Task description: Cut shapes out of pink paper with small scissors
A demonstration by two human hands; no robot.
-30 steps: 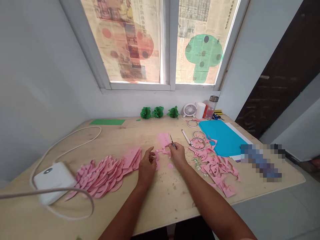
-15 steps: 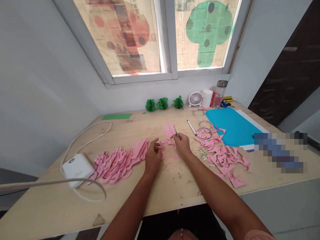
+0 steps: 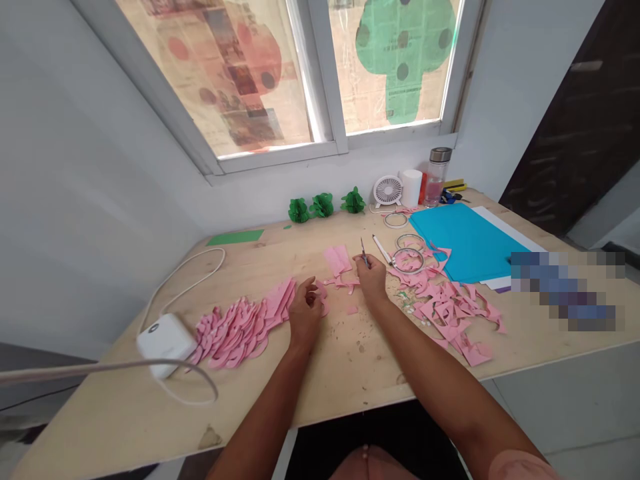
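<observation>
My right hand is closed around a small pair of scissors, blades pointing away from me and clear of the paper. My left hand has curled fingers around the edge of a rounded pink paper cutout; part of that piece is hidden by the fingers. Between and beyond the hands lie a pink paper square and narrow pink offcuts. Left of my left hand spreads a long overlapping pile of pink paper petals, with uncut-looking pink pieces at its near-hand end.
Pink scraps and tape rings lie right of a white pen. Blue sheets rest farther right. Along the wall stand green paper flowers, a fan and a bottle. A white corded box sits left.
My right hand has drawn the scissors rightward, away from the pink square. My left hand stays with the cutout. The head view has tilted and shifted slightly.
</observation>
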